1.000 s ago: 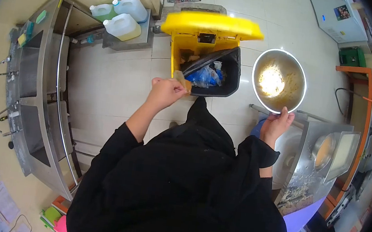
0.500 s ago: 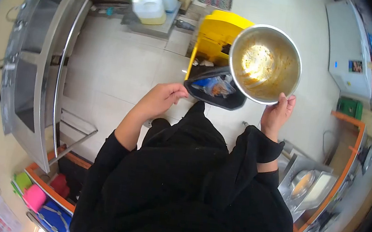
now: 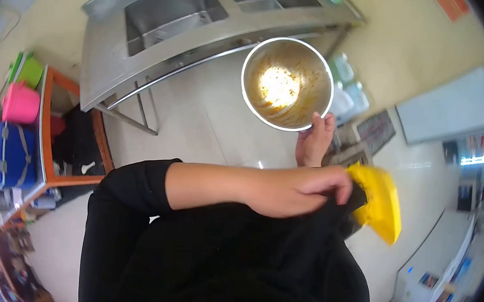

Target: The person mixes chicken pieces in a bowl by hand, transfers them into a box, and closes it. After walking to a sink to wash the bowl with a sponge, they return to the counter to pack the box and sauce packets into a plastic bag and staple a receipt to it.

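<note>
A steel mixing bowl (image 3: 312, 81), tilted so its inside faces me, has orange-brown smears on its wall. My right hand (image 3: 315, 140) grips its rim with the thumb inside. My left arm reaches across my body, and my left hand (image 3: 315, 189) is closed at the edge of a black bin liner (image 3: 354, 201). That liner belongs to a yellow bin (image 3: 382, 206) at my right, whose opening is mostly hidden by my hand and dark clothing.
A steel double sink (image 3: 177, 15) on a metal frame stands ahead to the left. Plastic jugs (image 3: 352, 98) sit behind the bowl by the wall. At left an orange-edged shelf (image 3: 47, 129) carries a pink container (image 3: 20, 103) and a blue bag (image 3: 14, 155).
My view has turned left toward the sink. The bowl has swung over in front of it, still in my right hand. The bin now appears at my right, with my left arm stretched across.
</note>
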Tool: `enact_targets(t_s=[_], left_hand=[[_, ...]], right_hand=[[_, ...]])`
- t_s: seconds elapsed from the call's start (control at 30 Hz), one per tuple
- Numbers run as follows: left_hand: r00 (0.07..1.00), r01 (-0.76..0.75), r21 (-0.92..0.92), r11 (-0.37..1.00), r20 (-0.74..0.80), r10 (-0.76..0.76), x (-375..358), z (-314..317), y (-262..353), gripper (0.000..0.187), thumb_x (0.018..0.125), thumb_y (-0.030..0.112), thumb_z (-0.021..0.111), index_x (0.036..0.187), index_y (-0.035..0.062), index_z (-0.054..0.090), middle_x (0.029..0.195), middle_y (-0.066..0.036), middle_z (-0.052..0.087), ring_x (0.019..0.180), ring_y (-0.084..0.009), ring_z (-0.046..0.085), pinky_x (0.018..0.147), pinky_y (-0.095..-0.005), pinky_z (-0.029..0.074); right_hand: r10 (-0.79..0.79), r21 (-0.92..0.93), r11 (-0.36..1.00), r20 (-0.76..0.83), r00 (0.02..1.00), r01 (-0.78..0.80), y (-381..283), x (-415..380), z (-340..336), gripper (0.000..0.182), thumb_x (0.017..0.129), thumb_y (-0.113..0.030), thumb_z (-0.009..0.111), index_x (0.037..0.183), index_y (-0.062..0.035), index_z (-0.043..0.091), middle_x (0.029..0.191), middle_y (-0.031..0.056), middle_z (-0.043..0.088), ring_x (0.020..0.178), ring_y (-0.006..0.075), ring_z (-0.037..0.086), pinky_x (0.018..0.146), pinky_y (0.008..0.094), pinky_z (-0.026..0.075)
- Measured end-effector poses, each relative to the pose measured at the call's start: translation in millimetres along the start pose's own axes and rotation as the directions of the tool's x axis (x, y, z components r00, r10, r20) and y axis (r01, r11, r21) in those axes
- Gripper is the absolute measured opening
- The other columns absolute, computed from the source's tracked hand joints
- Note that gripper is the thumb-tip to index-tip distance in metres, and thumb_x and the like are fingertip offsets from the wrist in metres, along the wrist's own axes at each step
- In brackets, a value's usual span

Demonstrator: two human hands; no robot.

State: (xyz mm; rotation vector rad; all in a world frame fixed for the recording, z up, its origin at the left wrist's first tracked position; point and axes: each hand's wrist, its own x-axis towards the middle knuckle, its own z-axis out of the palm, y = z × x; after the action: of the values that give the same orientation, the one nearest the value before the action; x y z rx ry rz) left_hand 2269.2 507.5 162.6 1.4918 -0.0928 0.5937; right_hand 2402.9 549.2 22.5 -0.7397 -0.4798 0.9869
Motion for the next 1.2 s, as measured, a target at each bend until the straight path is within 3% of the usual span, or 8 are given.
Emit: enact_targets(t_s=[0.07, 0.13, 0.2, 0.37, 0.53, 0.77, 0.93, 1.2], left_hand=[[0.996, 0.072, 0.103, 0.992, -0.060, -0.066, 8, 21, 42, 0.019, 0.082, 0.002, 0.045, 0.100, 0.0037, 0.049, 0.097, -0.016, 0.053, 0.093, -0.0302, 0.054, 0.077, -0.0360, 0.044], [0.843, -0.076, -0.121, 0.990, 0.523, 0.129, 14, 26, 88, 0.024, 0.081, 0.005, 0.051, 0.105, 0.0013, 0.052, 0.097, -0.016, 0.057, 0.093, -0.0305, 0.056, 0.080, -0.0373, 0.043], [0.643, -0.404, -0.246, 0.881, 0.608, 0.465, -2, 62, 31, 0.031, 0.093, 0.007, 0.031, 0.120, 0.0078, 0.046, 0.128, 0.002, 0.048, 0.118, -0.0061, 0.041, 0.110, -0.0548, 0.003], [0.934, -0.152, 0.368, 0.917, -0.251, 0.255, -30, -122, 84, 0.036, 0.086, 0.017, 0.058, 0.119, 0.0043, 0.048, 0.117, -0.013, 0.054, 0.106, -0.0253, 0.052, 0.092, -0.0367, 0.039], [0.085, 0.412, 0.071, 0.908, -0.996, 0.040, -58, -299, -6, 0.086, 0.082, 0.033, 0.065, 0.143, 0.0118, 0.008, 0.140, -0.015, 0.029, 0.124, -0.0288, 0.035, 0.098, -0.0421, 0.035], [0.434, -0.071, -0.376, 0.924, -0.845, -0.311, 28, -458, -84, 0.073, 0.085, 0.033, 0.055, 0.140, 0.0077, 0.014, 0.139, -0.020, 0.030, 0.120, -0.0331, 0.043, 0.095, -0.0507, 0.041], [0.264, -0.132, -0.499, 0.857, -0.851, -0.455, 85, -547, -120, 0.052, 0.079, 0.012, 0.039, 0.125, -0.0108, 0.033, 0.122, -0.024, 0.049, 0.105, -0.0374, 0.055, 0.089, -0.0484, 0.049], [0.150, -0.221, -0.627, 0.747, -0.779, -0.609, 124, -642, -188, 0.051, 0.079, 0.006, 0.038, 0.128, -0.0046, 0.028, 0.117, -0.025, 0.050, 0.100, -0.0387, 0.058, 0.078, -0.0495, 0.055]], right_hand=[[0.064, -0.009, 0.998, 0.085, 0.994, -0.063, 28, 8, 27, 0.006, 0.088, -0.006, 0.051, 0.089, -0.0100, 0.046, 0.090, 0.0013, 0.058, 0.081, 0.0102, 0.058, 0.071, 0.0256, 0.050], [0.127, -0.035, 0.992, 0.167, 0.978, -0.123, 52, 26, 51, 0.007, 0.088, -0.007, 0.051, 0.089, -0.0095, 0.045, 0.091, 0.0024, 0.058, 0.082, 0.0111, 0.058, 0.073, 0.0270, 0.051], [0.171, -0.065, 0.985, 0.208, 0.963, -0.161, 72, 45, 71, 0.007, 0.088, -0.006, 0.051, 0.088, -0.0095, 0.044, 0.091, 0.0027, 0.058, 0.082, 0.0111, 0.058, 0.073, 0.0276, 0.051], [0.201, -0.048, 0.980, 0.272, 0.941, -0.195, 86, 116, 109, 0.008, 0.088, -0.008, 0.051, 0.086, -0.0113, 0.044, 0.085, 0.0011, 0.057, 0.077, 0.0103, 0.058, 0.069, 0.0261, 0.050], [0.318, -0.122, 0.948, 0.314, 0.895, -0.294, 94, 238, 132, 0.008, 0.087, -0.010, 0.050, 0.084, -0.0142, 0.044, 0.077, -0.0030, 0.054, 0.068, 0.0063, 0.054, 0.059, 0.0217, 0.047], [0.618, -0.409, 0.781, 0.393, 0.681, -0.472, 110, 440, 186, 0.010, 0.084, -0.010, 0.054, 0.081, -0.0149, 0.046, 0.066, -0.0047, 0.051, 0.049, 0.0045, 0.047, 0.042, 0.0179, 0.038], [0.841, -0.830, 0.460, 0.294, 0.455, -0.314, 147, 597, 208, 0.016, 0.087, -0.028, 0.056, 0.085, -0.0129, 0.050, 0.076, -0.0002, 0.055, 0.062, 0.0099, 0.054, 0.056, 0.0258, 0.046], [0.573, -0.845, 0.245, 0.521, 0.632, 0.475, 358, 790, 299, 0.058, 0.084, -0.025, 0.055, 0.133, -0.0036, 0.033, 0.129, 0.0175, 0.045, 0.112, 0.0309, 0.051, 0.090, 0.0391, 0.043]])
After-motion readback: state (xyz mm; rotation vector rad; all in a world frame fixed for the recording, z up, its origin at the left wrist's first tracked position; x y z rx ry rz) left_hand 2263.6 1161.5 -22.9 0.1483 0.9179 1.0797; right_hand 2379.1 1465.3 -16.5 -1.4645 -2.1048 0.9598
